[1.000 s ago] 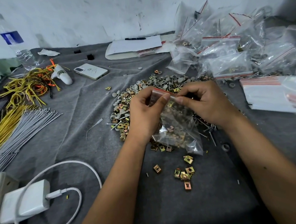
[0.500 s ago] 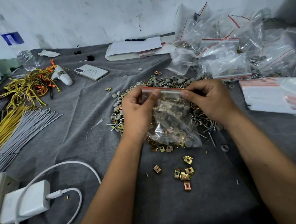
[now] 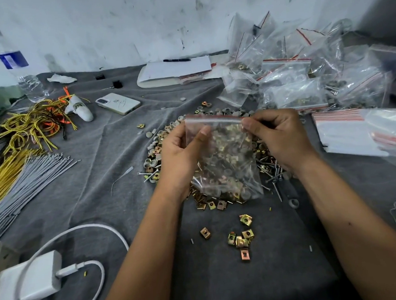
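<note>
Nearest, at six o'clock from the work, a few loose clip nuts (image 3: 240,237) lie on the grey cloth of the bench (image 3: 223,282), with a white charger (image 3: 31,283) off at eight o'clock. Just above them the small zip bag (image 3: 223,166), part filled with nuts and washers, hangs upright over the heap of hardware (image 3: 156,150). The left hand (image 3: 181,155) pinches its upper left edge between thumb and fingers, and the right hand (image 3: 277,135) pinches the top right corner at the red strip. A second ago both thumbs met near the middle of the mouth; since then they have drawn apart to the corners and the bag has lifted and flattened, so the seal looks run shut. I judge it ready to join the filled bags (image 3: 304,90) at one o'clock.
</note>
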Available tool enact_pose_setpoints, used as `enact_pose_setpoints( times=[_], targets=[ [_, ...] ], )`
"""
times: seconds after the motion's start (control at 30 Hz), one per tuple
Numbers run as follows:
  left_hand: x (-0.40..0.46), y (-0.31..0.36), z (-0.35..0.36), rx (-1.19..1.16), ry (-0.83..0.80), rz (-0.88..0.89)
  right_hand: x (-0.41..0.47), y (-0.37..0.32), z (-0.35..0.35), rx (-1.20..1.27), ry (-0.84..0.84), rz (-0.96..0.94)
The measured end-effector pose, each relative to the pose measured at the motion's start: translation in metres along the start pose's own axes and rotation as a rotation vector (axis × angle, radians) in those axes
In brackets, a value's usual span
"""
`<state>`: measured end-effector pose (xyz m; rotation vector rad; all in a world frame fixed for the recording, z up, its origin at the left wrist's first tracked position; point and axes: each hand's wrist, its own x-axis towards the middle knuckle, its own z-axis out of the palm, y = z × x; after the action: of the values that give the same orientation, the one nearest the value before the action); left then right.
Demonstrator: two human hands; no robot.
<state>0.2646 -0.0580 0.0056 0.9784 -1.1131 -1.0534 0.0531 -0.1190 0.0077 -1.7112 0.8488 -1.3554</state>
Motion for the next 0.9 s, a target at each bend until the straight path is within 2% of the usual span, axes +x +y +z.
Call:
enact_pose_setpoints(
  times=[0.1, 0.17, 0.23, 0.37, 0.4, 0.53, 0.6, 0.67, 0.73, 0.8, 0.9],
  targets=[
    [-0.002, -0.001, -0.003, 0.168, -0.295, -0.108, 0.005, -0.002, -0.006, 0.176, 0.185, 0.031],
    [-0.001, -0.001, 0.003, 0.265, -0.354, -0.059, 0.009, -0.001, -0.009, 0.281, 0.291, 0.033],
    [0.001, -0.002, 0.009, 0.274, -0.241, -0.009, 0.009, -0.003, -0.010, 0.312, 0.279, 0.085],
    [0.021, 0.004, 0.031, 0.239, 0.115, 0.038, -0.001, -0.008, -0.004, -0.036, -0.038, 0.231],
    [0.030, 0.005, 0.042, 0.271, 0.157, 0.036, 0.000, -0.008, -0.003, -0.059, -0.024, 0.213],
    [0.061, 0.004, 0.101, 0.389, 0.307, 0.093, 0.025, -0.002, -0.026, -0.038, 0.283, 0.222],
    [0.078, 0.000, 0.134, 0.576, 0.373, 0.191, 0.051, 0.003, -0.053, -0.022, 0.403, 0.267],
    [0.096, -0.009, 0.162, 0.844, 0.255, 0.337, 0.079, 0.011, -0.084, -0.021, 0.493, 0.374],
    [0.115, -0.020, 0.185, 1.078, -0.032, 0.413, 0.098, 0.020, -0.112, -0.179, 0.471, 0.495],
    [0.135, -0.037, 0.200, 1.243, -0.333, 0.402, 0.099, 0.028, -0.138, -0.479, 0.341, 0.580],
    [0.155, -0.061, 0.213, 1.351, -0.545, 0.255, 0.084, 0.026, -0.175, -0.811, 0.316, 0.561]
  ],
)
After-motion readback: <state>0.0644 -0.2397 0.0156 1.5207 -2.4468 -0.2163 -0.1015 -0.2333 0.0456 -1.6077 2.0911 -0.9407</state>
